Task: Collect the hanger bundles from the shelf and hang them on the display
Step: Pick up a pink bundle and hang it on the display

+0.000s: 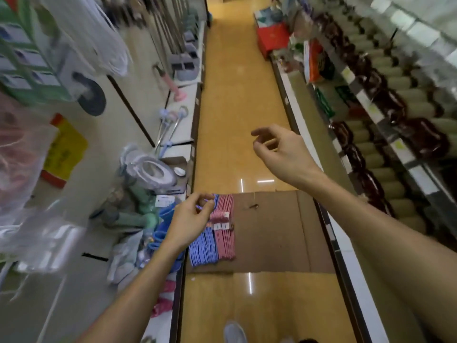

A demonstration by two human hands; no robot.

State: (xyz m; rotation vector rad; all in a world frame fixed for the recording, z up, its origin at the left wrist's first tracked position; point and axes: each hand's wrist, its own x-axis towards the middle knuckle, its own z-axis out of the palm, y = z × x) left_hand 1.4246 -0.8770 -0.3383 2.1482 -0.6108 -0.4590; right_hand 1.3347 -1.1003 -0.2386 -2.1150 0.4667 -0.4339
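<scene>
A shop aisle with a glossy yellow floor (237, 95) is seen from above, shelving running down both sides. On a flattened sheet of cardboard (277, 231) laid across the floor, the hanger bundles are stacked: a blue bundle (204, 251) and a pink bundle (225, 233), lying side by side and touching, at the cardboard's left end. White tags are wrapped round the pink bundle near its middle. The left hand (190, 219) is held over the upper end of the blue bundle, its fingers (206, 203) curled and pinching what looks like the bundle's top; the exact grip is blurred. The right hand (279, 149) is raised well above the floor, apart from the bundles, its fingers loosely curled with nothing held. Just left of the bundles, on the low left shelf (183, 134), a blue bag-like item (165, 229) and green goods (138, 209) are piled, with a white toilet seat (153, 169) beyond them. On the right, rows of dark red and pale packets (385, 125) are lined along the shelves. A grey shoe (235, 332) is seen at the bottom edge.
</scene>
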